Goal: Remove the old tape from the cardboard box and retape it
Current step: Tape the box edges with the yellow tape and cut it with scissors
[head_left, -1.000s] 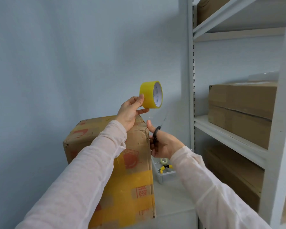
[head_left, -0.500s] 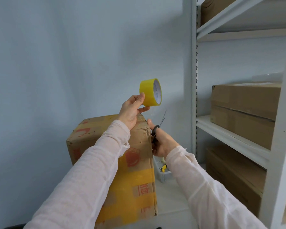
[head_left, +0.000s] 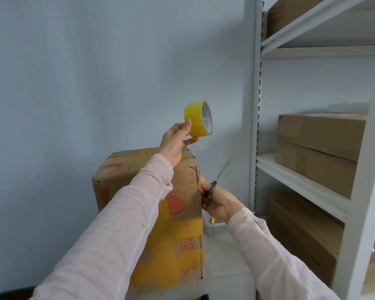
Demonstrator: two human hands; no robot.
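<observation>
Well, the worn brown cardboard box (head_left: 182,213) with its yellow tape bands stands upright on the white surface, just left of the grey metal shelving (head_left: 256,126), and both arms reach over its near face. The left hand (head_left: 175,146) is raised above the box's top, thumb and fingers pinching the roll of yellow packing tape (head_left: 198,120), with a short loose tail hanging under it. The right hand (head_left: 219,202), lower and by the box's right corner edge, has its fingers curled through the black-handled scissors (head_left: 212,186) (blades pointing up and away). I'd guess the free tail could fold back and stick to itself, and a hasty upward snip might catch the fingers holding the roll.
</observation>
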